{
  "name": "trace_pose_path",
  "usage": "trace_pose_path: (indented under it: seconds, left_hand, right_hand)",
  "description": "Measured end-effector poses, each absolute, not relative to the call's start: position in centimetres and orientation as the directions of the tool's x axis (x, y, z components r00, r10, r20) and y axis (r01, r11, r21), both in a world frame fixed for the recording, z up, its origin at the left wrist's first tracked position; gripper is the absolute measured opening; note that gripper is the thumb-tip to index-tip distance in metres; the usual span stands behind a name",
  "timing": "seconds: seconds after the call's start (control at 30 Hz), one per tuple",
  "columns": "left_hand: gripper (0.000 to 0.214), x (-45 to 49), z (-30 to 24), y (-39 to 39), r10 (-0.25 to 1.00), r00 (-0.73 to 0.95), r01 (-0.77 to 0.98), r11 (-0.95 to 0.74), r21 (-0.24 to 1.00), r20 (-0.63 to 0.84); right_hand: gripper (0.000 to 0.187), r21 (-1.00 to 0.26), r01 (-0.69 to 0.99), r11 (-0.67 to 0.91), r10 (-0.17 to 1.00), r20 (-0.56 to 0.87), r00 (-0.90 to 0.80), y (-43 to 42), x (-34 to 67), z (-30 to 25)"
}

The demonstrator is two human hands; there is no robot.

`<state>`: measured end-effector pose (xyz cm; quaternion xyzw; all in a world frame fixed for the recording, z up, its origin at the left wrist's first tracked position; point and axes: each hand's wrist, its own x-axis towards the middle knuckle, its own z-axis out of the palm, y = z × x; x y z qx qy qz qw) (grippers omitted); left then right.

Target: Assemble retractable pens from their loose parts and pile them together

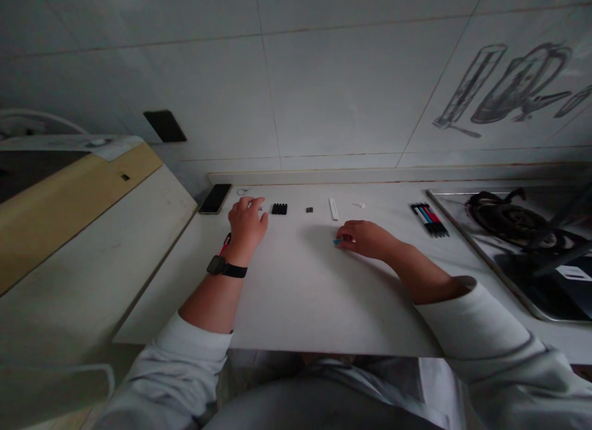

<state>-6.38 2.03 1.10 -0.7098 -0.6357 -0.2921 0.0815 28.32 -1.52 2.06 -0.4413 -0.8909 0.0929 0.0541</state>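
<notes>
My right hand (365,238) is closed, thumb and fingers pinching a small teal-blue piece (338,242) just above the white counter. My left hand (247,222) is at the back left with its fingers apart, nearest to some tiny shiny parts (261,208) that its fingertips partly cover. Beside them lies a tidy block of short black sleeves (279,209). Farther right are a few tiny dark pieces (309,210), thin white tubes (333,209) and a small white pointed part (360,205). Several pens (429,219) with black, white, blue and red barrels lie side by side at the right.
A phone (215,198) lies at the counter's back left, near a thin ring (242,192). Left of the counter (314,300) stands a large pale appliance (102,232). A gas stove (513,232) is set in at the right. The tiled wall (333,97) closes off the back.
</notes>
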Motion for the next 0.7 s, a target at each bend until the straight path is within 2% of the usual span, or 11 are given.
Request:
trace_pose_path:
  seconds: [0.13, 0.3, 0.53, 0.7]
  left_hand:
    - [0.050, -7.5, -0.2, 2.8, 0.889, 0.009, 0.986, -0.083, 0.142, 0.458]
    - [0.052, -7.5, -1.7, 3.5, 0.937, -0.003, 0.995, -0.031, 0.093, 0.348]
    - [0.049, -7.6, -2.2, 4.1, 0.955, -0.015, 0.994, -0.016, 0.104, 0.295]
    - [0.034, -7.9, -2.0, 4.0, 0.928, 0.016, 0.988, -0.072, 0.138, 0.371]
  right_hand:
    - [0.029, -0.269, 0.775, 0.572, 0.820, 0.157, -0.550, -1.7, 27.7, 2.1]
    - [0.027, -0.300, 0.737, 0.606, 0.795, 0.251, -0.552, -1.2, 26.2, 2.7]
    - [0.026, -0.233, 0.751, 0.617, 0.786, 0.202, -0.584, 1.5, 22.5, 3.6]
    - [0.029, -0.137, 0.797, 0.588, 0.809, 0.098, -0.580, 3.8, 19.1, 3.0]
